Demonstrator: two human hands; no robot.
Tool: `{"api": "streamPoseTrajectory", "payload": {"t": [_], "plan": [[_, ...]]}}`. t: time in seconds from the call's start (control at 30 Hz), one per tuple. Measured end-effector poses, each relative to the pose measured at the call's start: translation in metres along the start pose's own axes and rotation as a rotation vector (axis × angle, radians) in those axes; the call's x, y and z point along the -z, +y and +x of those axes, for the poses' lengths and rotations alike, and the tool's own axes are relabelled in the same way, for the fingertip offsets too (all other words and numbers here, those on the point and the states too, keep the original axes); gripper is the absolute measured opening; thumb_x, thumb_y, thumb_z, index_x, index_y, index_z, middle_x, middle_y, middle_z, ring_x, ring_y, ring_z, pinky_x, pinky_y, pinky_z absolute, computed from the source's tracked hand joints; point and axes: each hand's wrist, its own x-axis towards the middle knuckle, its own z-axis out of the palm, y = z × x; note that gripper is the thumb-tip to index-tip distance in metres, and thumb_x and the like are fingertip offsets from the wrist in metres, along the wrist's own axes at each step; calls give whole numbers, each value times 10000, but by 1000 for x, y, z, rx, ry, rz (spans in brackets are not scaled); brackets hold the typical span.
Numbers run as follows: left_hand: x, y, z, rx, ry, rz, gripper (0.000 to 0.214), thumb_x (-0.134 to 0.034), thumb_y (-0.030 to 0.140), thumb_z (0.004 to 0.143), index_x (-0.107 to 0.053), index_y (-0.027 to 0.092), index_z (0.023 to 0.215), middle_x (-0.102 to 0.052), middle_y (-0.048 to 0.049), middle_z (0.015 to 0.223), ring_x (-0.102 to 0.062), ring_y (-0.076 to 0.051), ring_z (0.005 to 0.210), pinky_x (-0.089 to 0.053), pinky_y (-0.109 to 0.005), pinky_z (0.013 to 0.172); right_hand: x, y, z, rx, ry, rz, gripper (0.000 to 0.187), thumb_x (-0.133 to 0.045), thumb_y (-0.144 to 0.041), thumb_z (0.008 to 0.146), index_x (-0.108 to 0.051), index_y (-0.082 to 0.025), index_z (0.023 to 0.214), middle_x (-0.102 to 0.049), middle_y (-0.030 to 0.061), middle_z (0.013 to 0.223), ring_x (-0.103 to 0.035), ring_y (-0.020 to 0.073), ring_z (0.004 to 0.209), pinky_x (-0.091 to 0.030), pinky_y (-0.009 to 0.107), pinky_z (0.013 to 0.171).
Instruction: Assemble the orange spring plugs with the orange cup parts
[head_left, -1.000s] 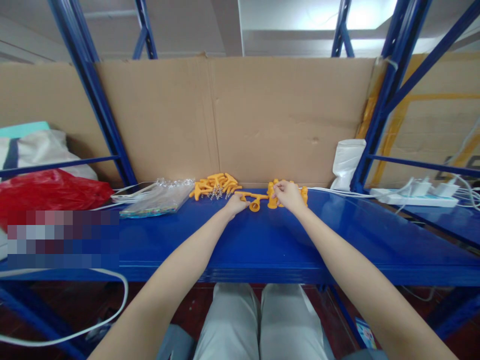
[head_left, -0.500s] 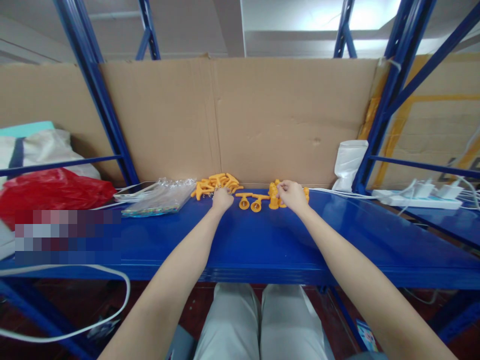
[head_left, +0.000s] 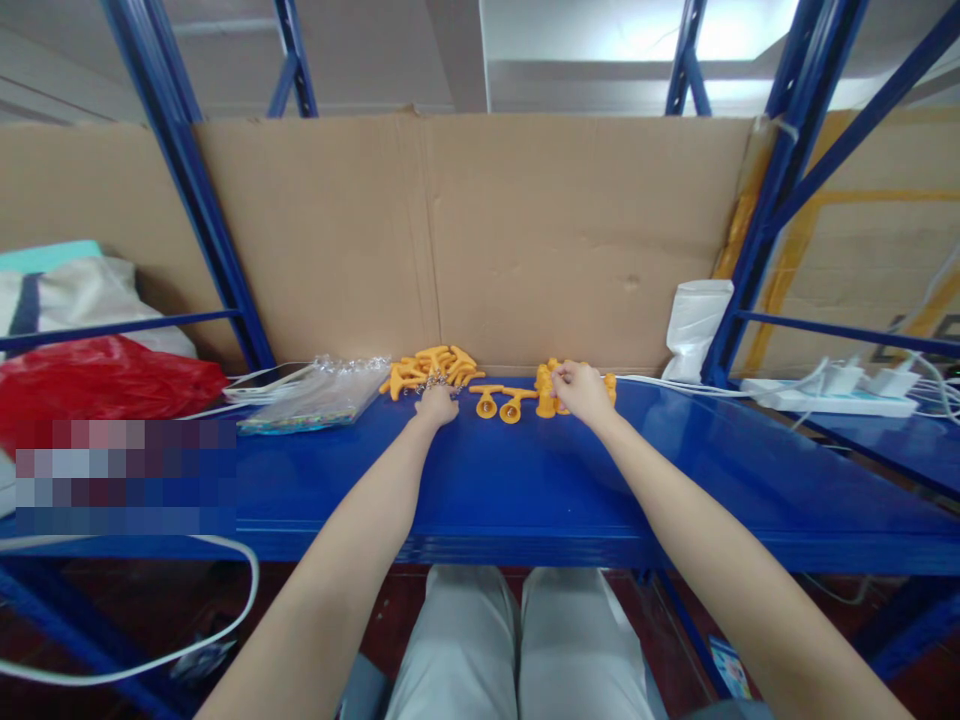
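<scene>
My left hand (head_left: 436, 405) rests on the blue shelf (head_left: 525, 480) at the near edge of a pile of orange T-shaped plastic parts (head_left: 431, 367); its fingers are curled around something small that I cannot make out. My right hand (head_left: 581, 390) is closed in a pinch on one piece of a second cluster of orange parts (head_left: 546, 390). Two orange parts with round ends (head_left: 501, 402) lie flat on the shelf between my hands.
A clear plastic bag (head_left: 319, 395) lies left of the pile. A red bag (head_left: 97, 385) and cloth sit far left. A white pouch (head_left: 694, 315) leans by the right post; a power strip (head_left: 832, 398) with cables lies right. Cardboard (head_left: 480, 230) backs the shelf.
My left hand let go of an orange round-ended part, which now lies on the shelf, and moved left to the T-shaped pile. My right hand stayed at its cluster.
</scene>
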Motion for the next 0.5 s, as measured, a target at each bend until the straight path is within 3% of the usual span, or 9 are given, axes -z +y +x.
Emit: {"api": "streamPoseTrajectory", "payload": {"t": [0.17, 0.37, 0.5], "plan": [[-5, 0, -1, -66, -44, 68, 158, -712, 56, 637, -701, 212, 617, -701, -133, 1211, -480, -409, 1345, -288, -585, 1153, 0, 0, 0, 5, -8, 6, 212, -523, -220, 927, -700, -203, 812, -747, 28, 706, -718, 157, 678, -524, 231, 679], [-8, 1, 1, -69, -53, 79, 146, -718, 58, 614, -665, 194, 622, -709, -165, 1100, -510, -408, 1323, -337, -535, 1136, 0, 1, 0, 26, -8, 1, 218, -513, -212, 924, -706, -204, 824, -744, 28, 688, -705, 156, 628, -520, 230, 637], [-6, 2, 3, -45, 39, -139, 244, -695, -2, 581, -584, 216, 589, -710, -128, 924, -561, -362, 1274, -406, -442, 1101, -1, 2, 0, 42, 2, -10, 223, -511, -217, 918, -713, -210, 826, -735, 20, 663, -704, 157, 626, -517, 225, 625]]}}
